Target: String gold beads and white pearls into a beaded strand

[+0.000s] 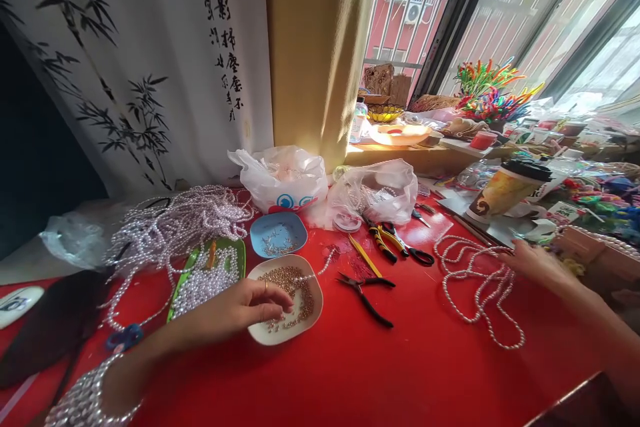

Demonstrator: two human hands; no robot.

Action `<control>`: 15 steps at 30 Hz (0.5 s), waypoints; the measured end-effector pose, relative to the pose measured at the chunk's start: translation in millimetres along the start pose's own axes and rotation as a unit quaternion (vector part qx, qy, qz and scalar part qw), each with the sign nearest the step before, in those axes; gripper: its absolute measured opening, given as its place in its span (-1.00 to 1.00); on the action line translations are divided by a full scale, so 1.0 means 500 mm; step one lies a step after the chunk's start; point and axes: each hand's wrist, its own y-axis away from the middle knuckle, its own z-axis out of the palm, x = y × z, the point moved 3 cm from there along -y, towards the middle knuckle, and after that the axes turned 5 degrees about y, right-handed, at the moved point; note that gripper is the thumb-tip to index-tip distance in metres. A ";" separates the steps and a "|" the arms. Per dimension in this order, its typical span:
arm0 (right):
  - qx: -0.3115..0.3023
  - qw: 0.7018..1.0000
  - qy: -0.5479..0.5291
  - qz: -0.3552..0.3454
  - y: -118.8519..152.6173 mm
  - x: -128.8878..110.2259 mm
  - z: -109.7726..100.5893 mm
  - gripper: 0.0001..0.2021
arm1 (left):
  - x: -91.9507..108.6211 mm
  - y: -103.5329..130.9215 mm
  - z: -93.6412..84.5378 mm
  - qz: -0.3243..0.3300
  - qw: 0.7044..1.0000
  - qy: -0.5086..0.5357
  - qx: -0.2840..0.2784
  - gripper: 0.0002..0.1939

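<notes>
My left hand (261, 303), with a ring on one finger, hovers over a cream dish (314, 321) of small gold beads (283, 278). Its fingers curl loosely, and whether they pinch anything is hidden. Strung pearl beads wrap the left wrist. A short beaded strand (326, 264) runs from the dish onto the red table (320, 387). At the right, my right hand (533, 260) is at the upper end of a looped pearl strand (480, 310); its fingers are blurred, and the grip on the strand is unclear. Black-handled pliers (367, 297) lie between the two hands.
Left of the cream dish are a green tray (241, 255) of white beads and piled pearl strands (175, 223). A blue dish (278, 233), plastic bags (287, 180), yellow-black pliers (384, 243) and scissors (420, 255) sit behind. A lidded cup (500, 193) stands at right.
</notes>
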 end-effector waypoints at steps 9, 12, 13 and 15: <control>-0.114 0.831 -0.147 -0.524 0.369 -0.309 -0.024 -0.36 | -0.011 0.023 -0.014 0.023 0.992 -0.098 0.075 -0.69; -0.055 0.763 -0.109 -0.635 0.466 -0.370 -0.004 -0.31 | -0.015 0.025 -0.030 0.023 0.982 -0.119 0.142 -0.70; -0.034 0.757 -0.101 -0.645 0.470 -0.382 0.006 -0.31 | -0.016 0.025 -0.036 0.024 0.980 -0.119 0.160 -0.70; 0.022 0.783 -0.099 -0.614 0.442 -0.403 0.025 -0.35 | -0.014 0.021 -0.044 0.026 0.975 -0.118 0.185 -0.71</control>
